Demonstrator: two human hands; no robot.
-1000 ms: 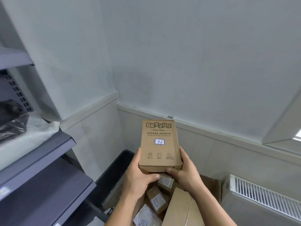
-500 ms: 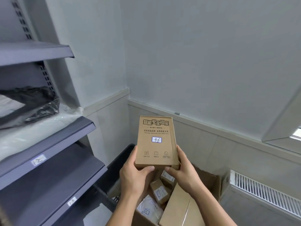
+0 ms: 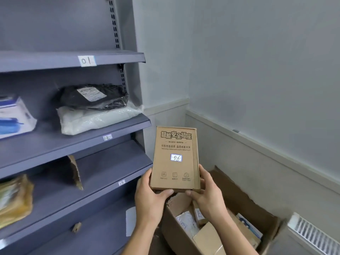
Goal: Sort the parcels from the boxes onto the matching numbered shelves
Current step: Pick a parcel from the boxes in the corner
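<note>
We grip the parcel marked 06 (image 3: 175, 159) at frame center with left hand (image 3: 149, 199) and right hand (image 3: 207, 197); visible shelves read 01, 12, 13, and the carton (image 3: 239, 205) below holds more parcels.

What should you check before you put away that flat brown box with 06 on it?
1. Grip: left hand and right hand both hold the lower end of the flat brown cardboard parcel: ok.
2. Number: its white label reads 06: ok.
3. Matching shelf: grey metal shelves show tag 01, tag 12, tag 13, no 06: not ok.
4. Where shelf 06 is: cannot tell.
5. Parcel lifted clear of the open brown cardboard box: ok.
</note>
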